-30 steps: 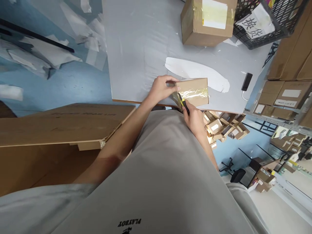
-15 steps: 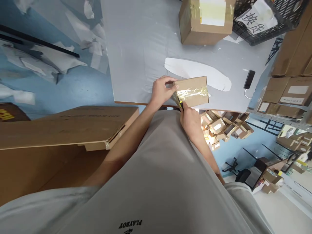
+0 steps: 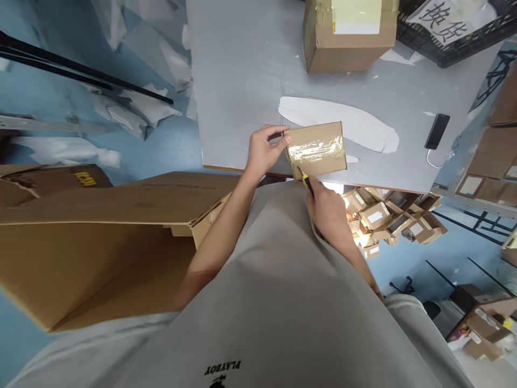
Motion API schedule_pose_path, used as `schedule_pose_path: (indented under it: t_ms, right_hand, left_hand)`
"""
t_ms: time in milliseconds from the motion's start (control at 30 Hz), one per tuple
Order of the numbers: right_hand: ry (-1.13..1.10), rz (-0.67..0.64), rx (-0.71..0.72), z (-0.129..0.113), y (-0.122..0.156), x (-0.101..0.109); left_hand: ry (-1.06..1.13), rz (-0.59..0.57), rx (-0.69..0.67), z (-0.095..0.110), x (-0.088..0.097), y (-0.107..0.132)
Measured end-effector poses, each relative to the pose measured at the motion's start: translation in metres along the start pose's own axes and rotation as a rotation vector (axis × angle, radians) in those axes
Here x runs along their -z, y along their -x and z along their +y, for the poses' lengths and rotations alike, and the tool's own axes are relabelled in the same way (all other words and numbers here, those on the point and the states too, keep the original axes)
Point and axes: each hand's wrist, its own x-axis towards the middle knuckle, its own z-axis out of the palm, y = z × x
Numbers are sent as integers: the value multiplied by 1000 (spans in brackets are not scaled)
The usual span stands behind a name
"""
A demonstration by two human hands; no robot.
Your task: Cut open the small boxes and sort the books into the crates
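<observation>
A small cardboard box [image 3: 317, 134] with shiny clear tape along its top rests at the near edge of the grey table. My left hand [image 3: 264, 151] grips its left end, thumb on top and fingers at the far corner. In my right hand [image 3: 329, 213] is a yellow and black utility knife [image 3: 307, 184], its tip at the near side of the box, close to the lower left corner. Whether the blade touches the cardboard I cannot tell. Behind the box lies a white strip of paper [image 3: 339, 118].
A larger taped carton [image 3: 351, 51] and a black crate [image 3: 448, 51] with a handwritten sheet stand at the back. A black phone-like device [image 3: 437, 132] with a white cable lies right. A big open carton [image 3: 121, 210] is at left; several small boxes [image 3: 375, 215] are heaped below right.
My right hand and the knife have moved slightly right and down, and the knife's tip shows more. My left hand stays on the box. The view has shifted.
</observation>
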Motion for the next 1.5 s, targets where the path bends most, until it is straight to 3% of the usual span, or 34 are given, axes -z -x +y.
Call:
schedule_pose_path:
  t_ms: [200,300,400,467,567,1033,1367,1500]
  right_hand:
    - [-265,406,-65,86,-34,19]
    - [-348,373,-73,121,-58,15]
    - [-397,322,-19,134,-69,8]
    - [-398,331,31,134,-70,5]
    - [-361,356,100,130,-66,4]
    - [-220,291,108,122,-63,13]
    - [-133,317,54,112,-61,11]
    - [-60,294,-17,97,-59,16]
  left_hand:
    - [-130,88,-79,33,-6,10]
    - [-212,41,-201,56,-32,10]
    - [-277,-77,-255,71,-65,7]
    - [-292,-112,-244,74,-82,4]
    - [-288,-99,-218,72,-91,1]
    - [-314,-77,-239,65,-92,2]
    - [-378,-65,-383,45,-94,-2]
    - [-372,-70,-417,42,-96,-2]
